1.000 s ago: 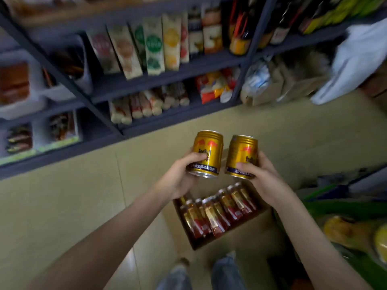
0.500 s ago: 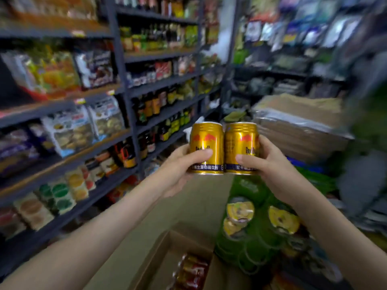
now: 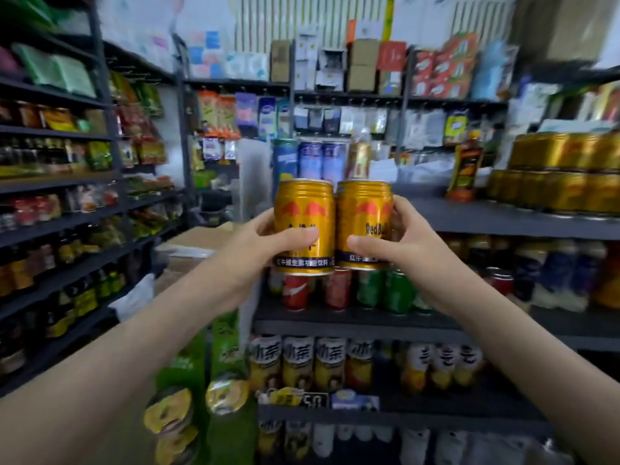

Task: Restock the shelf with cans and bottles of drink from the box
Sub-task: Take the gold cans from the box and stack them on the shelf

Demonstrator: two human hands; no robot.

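both hands [image 3: 255, 246] [image 3: 399, 243] each gripped a gold red bull can [image 3: 303, 226] [image 3: 364, 223], and the view had swung up from the box to the stacked gold cans on the shelf [image 3: 503, 219], so shelving looked next.

Snack packets [image 3: 214, 112] hang below stacked cardboard boxes [image 3: 364, 65]

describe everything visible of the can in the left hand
The left can is short, gold and metallic, with a ribbed shoulder, red emblem and dark band of white print near its base. Upright, it is gripped by the left hand, thumb across its front, its side against the right can.
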